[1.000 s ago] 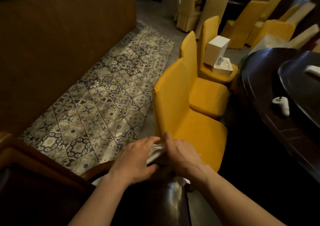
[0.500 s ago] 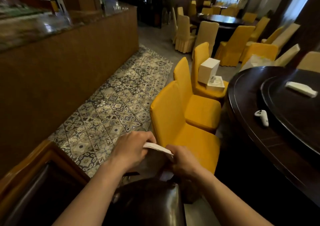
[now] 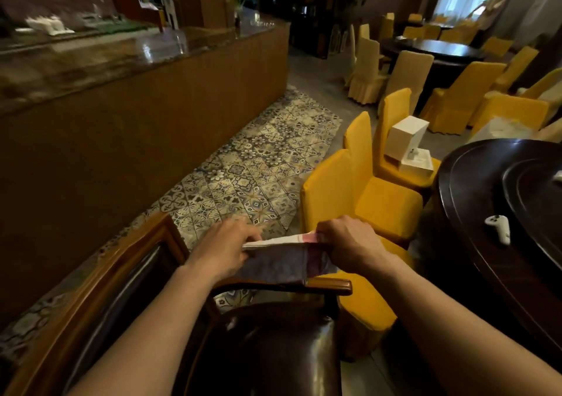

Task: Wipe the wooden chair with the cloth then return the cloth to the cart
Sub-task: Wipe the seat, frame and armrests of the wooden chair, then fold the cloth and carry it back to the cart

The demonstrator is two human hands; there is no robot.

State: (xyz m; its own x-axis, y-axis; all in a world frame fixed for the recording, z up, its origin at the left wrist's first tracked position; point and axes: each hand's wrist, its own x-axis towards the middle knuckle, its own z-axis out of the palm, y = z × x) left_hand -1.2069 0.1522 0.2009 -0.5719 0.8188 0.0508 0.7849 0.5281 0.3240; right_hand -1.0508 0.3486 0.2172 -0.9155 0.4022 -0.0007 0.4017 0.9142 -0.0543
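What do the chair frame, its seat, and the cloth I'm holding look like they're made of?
Chair frame: looks like varnished wood, orange-brown with a glossy edge. Seat: probably dark leather or vinyl, from its smooth sheen. Cloth: thin woven fabric, pale with a reddish stripe, sagging between the left hand and right hand.

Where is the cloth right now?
In the head view, low centre: the cloth is stretched between the left hand and right hand, just above the wooden chair's armrest.

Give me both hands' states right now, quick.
Left hand: closed on the cloth's left end.
Right hand: closed on the cloth's right end.
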